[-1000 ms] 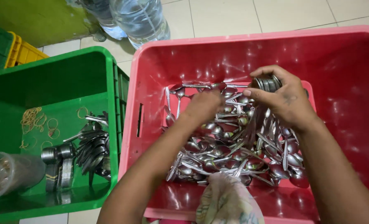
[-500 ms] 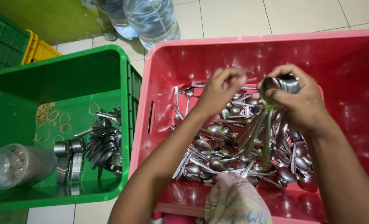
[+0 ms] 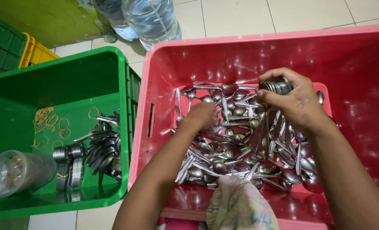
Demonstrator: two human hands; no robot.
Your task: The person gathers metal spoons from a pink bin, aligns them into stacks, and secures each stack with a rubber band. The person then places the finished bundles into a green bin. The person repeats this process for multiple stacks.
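Right hand [image 3: 294, 100] is clamped around a stack of spoons [image 3: 275, 87], bowls nested together at the top of the fist and the handles fanning down toward the heap. Left hand [image 3: 203, 117] is down in the loose spoons [image 3: 236, 149], knuckles up, fingers curled into the metal; whether it has actually pinched one I cannot tell, the fingertips are buried. All of this sits inside the red crate [image 3: 164, 85], the pile spread across its floor from the back wall toward the near rim, where a patterned cloth [image 3: 240, 206] bulges up at the bottom of the view. To do this well, I'd judge: pick one spoon at a time, turn it bowl-up the same way as the rest, and slide it onto the held stack so the bowls seat instead of splaying; the right grip looks full, and a slack thumb would let the handles scissor apart. Just beside, touching the red one, stands the green crate [image 3: 125, 127], with bundled spoons [image 3: 102, 149] lying on its floor, a scatter of rubber bands [image 3: 49, 121] behind them, and a clear plastic jar [image 3: 14, 172] on its side at the left. Beyond, two water bottles [image 3: 151, 19] stand on the tile floor [image 3: 240, 17].
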